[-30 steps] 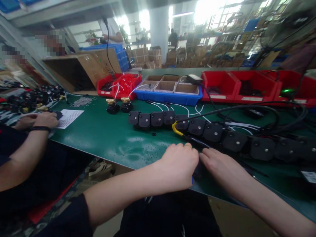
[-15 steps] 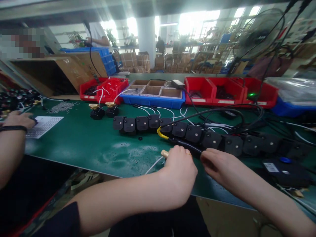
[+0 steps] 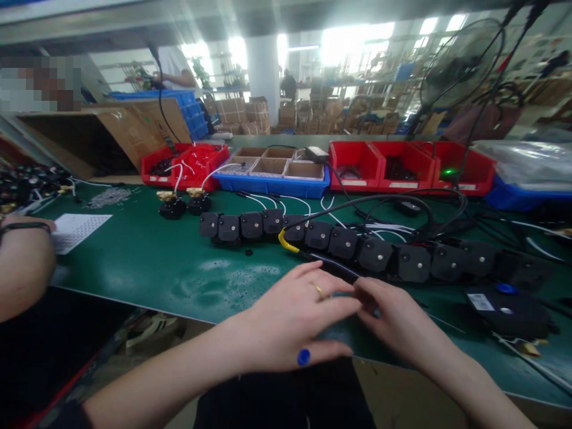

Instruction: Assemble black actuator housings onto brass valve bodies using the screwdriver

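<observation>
My left hand (image 3: 304,316) is stretched out over the front of the bench, fingers apart, a ring on one finger. A small blue disc (image 3: 304,357) shows at its thumb. Its fingertips meet my right hand (image 3: 393,316), whose fingers are curled round something mostly hidden; only a greyish bit shows between them. From behind the right hand a thin pale wire (image 3: 447,324) runs right. Just beyond both hands lies a black tube-shaped tool (image 3: 330,264) with a yellow cable sleeve (image 3: 287,241). Behind it stands a row of black square housings (image 3: 348,242) with white wires.
Red bins (image 3: 357,173) and a blue divided tray (image 3: 272,186) line the back. A black unit with a blue knob (image 3: 507,310) sits right. Two black parts with brass fittings (image 3: 172,205) stand left. Another person's arm (image 3: 27,256) rests by a printed sheet (image 3: 83,231).
My left hand has turned and opened its fingers, and the brass fitting with white wire beside it is out of sight. My right hand has moved slightly down. The neighbour's hand has drawn back left.
</observation>
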The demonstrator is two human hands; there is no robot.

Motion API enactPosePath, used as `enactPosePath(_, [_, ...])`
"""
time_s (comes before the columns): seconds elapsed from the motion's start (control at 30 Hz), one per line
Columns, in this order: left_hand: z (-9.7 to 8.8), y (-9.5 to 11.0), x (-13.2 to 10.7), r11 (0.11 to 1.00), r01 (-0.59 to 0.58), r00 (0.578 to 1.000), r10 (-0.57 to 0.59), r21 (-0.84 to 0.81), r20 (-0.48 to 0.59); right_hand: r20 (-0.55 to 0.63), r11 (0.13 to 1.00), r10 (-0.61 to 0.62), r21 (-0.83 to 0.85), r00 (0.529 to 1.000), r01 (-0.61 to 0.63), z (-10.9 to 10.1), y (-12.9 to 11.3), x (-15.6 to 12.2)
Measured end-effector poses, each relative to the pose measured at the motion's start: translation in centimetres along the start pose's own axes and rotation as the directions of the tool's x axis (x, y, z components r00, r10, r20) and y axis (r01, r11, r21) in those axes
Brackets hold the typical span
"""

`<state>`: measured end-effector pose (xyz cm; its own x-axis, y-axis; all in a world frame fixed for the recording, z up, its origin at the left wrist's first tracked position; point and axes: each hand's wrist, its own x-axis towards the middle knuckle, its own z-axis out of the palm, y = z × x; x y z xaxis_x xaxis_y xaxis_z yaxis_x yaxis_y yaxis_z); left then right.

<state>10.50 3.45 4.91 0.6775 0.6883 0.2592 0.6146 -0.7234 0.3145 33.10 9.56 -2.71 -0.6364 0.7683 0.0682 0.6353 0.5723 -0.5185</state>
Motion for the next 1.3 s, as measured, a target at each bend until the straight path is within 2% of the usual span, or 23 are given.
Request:
enactPosePath(0.03, [-0.4,-0.7,-1.1,0.990,0.125,0.985,-0.132,-0.071,-0.110,-0.016,0.999,0.007,0.044,1.000,-0.006,-0.3,-0.2,-0.3])
enactPosePath(0.07, [-0.8,-1.5,-2.3,0.958,0.260,0.938,-0.281,-0.121,-0.204,-0.035,0.994,0.012,0.106,0.999,-0.008,-0.6,-0.4,-0.5])
enactPosePath(0.13, [-1.2,-3.3,-4.9,0.849,0.512,0.801,-0.528,-0.131,-0.282,-0.080,0.964,0.025,0.265,0.996,-0.003,-0.9,-1.2,-0.8])
enactPosePath(0.2, [-1.4,-5.1,-7.4,0.746,0.663,0.726,-0.660,-0.056,-0.194,-0.126,0.918,0.039,0.397,0.991,0.014,-0.7,-2.1,-0.7])
enactPosePath(0.23, [-1.5,-5.8,-8.5,0.717,0.697,0.710,-0.691,-0.007,-0.136,-0.145,0.903,0.041,0.428,0.989,0.025,-0.6,-2.5,-0.6])
enactPosePath(0.3, [-1.5,-6.9,-10.1,0.710,0.702,0.712,-0.701,0.060,-0.043,-0.171,0.904,0.031,0.425,0.985,0.045,-0.3,-3.1,-0.1])
enactPosePath(0.4, [-1.6,-7.2,-11.3,0.744,0.662,0.746,-0.665,0.085,0.014,-0.208,0.922,0.010,0.380,0.978,0.071,-0.1,-3.3,0.3])
enactPosePath(0.5, [-1.9,-6.8,-11.2,0.757,0.648,0.754,-0.653,0.081,0.072,-0.223,0.940,-0.007,0.332,0.975,0.082,-0.2,-3.0,0.3])
enactPosePath(0.63, [-2.5,-6.4,-10.4,0.768,0.633,0.745,-0.638,0.096,0.196,-0.191,0.950,-0.023,0.300,0.981,0.081,0.0,-2.7,0.0])
enactPosePath(0.73, [-2.7,-6.4,-9.8,0.779,0.612,0.740,-0.625,0.135,0.250,-0.218,0.962,-0.071,0.243,0.973,0.125,0.3,-2.6,0.0])
enactPosePath(0.9, [-2.5,-6.8,-9.6,0.776,0.608,0.722,-0.629,0.171,0.287,-0.267,0.959,-0.218,0.120,0.939,0.257,0.2,-2.6,0.0])
enactPosePath(1.03, [-2.2,-7.0,-9.5,0.781,0.602,0.737,-0.623,0.166,0.262,-0.234,0.947,-0.305,0.024,0.923,0.319,0.1,-2.3,-0.9])
enactPosePath(1.1, [-2.2,-7.0,-9.5,0.786,0.596,0.743,-0.618,0.164,0.257,-0.218,0.949,-0.310,-0.017,0.925,0.314,0.2,-1.9,-1.4])
enactPosePath(1.23, [-2.3,-6.8,-9.2,0.791,0.589,0.744,-0.610,0.164,0.271,-0.269,0.962,-0.268,-0.133,0.925,0.240,0.6,-0.6,-1.3])
enactPosePath(1.3, [-2.4,-6.7,-9.1,0.780,0.606,0.731,-0.624,0.158,0.278,-0.198,0.948,-0.291,-0.191,0.936,0.255,0.9,-0.1,-0.7])
